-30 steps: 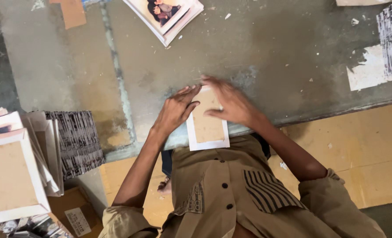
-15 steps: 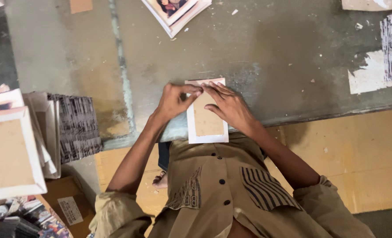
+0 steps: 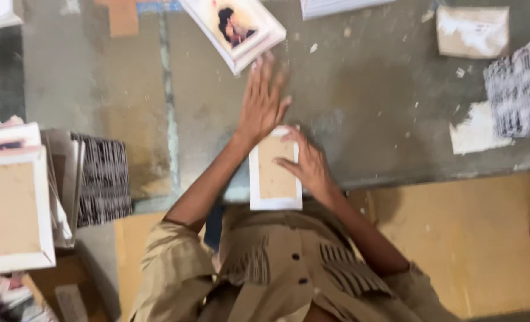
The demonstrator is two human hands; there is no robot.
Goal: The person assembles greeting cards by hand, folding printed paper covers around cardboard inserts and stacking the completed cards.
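- Left hand (image 3: 263,102): flat, fingers spread, grasping nothing; stretched up-frame over the table (image 3: 366,89), fingertips just short of the photo stack (image 3: 235,30) at top centre.
- Right hand (image 3: 306,164): open, fingers pressing down on the card (image 3: 275,176), not clenched round it.
- Card: brown panel w/ white border, lying flat at table's near edge, centre frame, just above the person's shirt (image 3: 277,268).
- Left of frame: pile of similar framed boards (image 3: 11,209), striped stack (image 3: 101,179) beside it.
- Right edge: another striped stack (image 3: 521,86).
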